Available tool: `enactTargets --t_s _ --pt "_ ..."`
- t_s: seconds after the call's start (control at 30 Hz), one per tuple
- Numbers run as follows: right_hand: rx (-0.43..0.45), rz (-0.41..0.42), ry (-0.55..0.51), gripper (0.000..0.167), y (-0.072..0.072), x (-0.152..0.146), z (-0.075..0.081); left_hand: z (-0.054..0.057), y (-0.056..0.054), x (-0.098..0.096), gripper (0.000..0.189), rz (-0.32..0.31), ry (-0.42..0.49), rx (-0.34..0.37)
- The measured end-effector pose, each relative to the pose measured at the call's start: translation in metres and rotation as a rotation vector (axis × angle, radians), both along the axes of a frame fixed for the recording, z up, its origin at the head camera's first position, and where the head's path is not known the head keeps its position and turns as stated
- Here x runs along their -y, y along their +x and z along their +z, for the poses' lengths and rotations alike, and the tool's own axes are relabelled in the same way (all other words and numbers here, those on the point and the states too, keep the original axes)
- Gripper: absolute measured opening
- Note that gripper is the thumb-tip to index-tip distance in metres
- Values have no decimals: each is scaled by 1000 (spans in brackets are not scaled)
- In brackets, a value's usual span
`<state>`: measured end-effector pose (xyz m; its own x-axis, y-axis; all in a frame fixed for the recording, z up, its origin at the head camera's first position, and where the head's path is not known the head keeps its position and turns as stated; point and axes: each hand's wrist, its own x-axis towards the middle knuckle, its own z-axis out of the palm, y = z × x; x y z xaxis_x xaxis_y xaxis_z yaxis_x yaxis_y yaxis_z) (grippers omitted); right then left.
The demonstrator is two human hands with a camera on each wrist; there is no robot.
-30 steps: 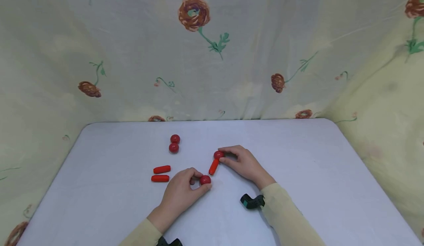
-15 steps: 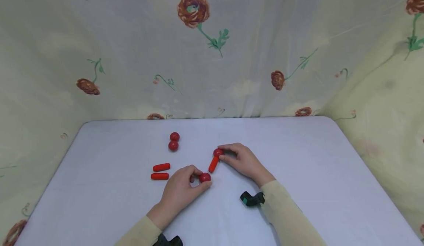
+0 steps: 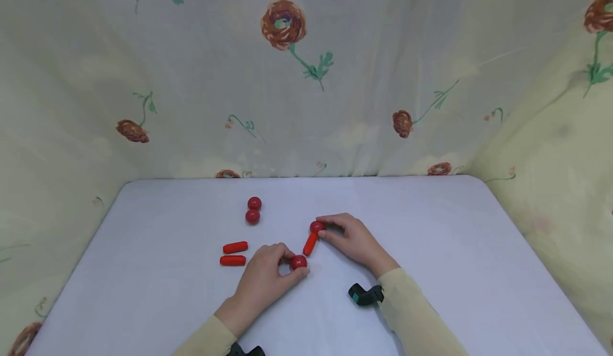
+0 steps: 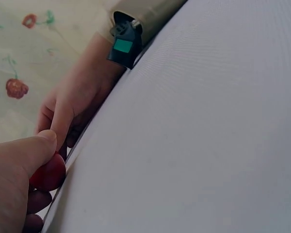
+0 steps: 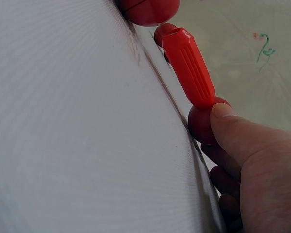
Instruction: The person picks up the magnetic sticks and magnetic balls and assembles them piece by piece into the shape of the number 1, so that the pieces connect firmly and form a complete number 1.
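My left hand pinches a glossy red ball between thumb and fingers, low over the white table. In the left wrist view the same ball shows beside the thumb. My right hand grips another red ball with thumb and fingertips. A grooved orange-red plastic rod is joined end-on to that ball, as the right wrist view shows on the rod. Its free end points toward the left hand's ball, with a small gap between them.
Two more red balls sit touching, farther back on the white table. Left of the left hand lie two loose orange-red rods, nearly parallel. A floral cloth hangs behind the table. Black wrist devices sit at both sleeves.
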<state>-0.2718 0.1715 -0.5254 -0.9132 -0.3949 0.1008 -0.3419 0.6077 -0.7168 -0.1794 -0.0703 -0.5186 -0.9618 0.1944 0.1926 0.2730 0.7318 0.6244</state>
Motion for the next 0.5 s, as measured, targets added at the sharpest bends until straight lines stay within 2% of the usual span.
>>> enactTargets --t_s 0.3,0.5 --pt "-21 2 6 38 -2 0 -2 -4 -7 -4 37 -15 9 -42" --pt "-25 0 -1 38 -2 1 -3 -3 -6 -4 38 -10 0 -39"
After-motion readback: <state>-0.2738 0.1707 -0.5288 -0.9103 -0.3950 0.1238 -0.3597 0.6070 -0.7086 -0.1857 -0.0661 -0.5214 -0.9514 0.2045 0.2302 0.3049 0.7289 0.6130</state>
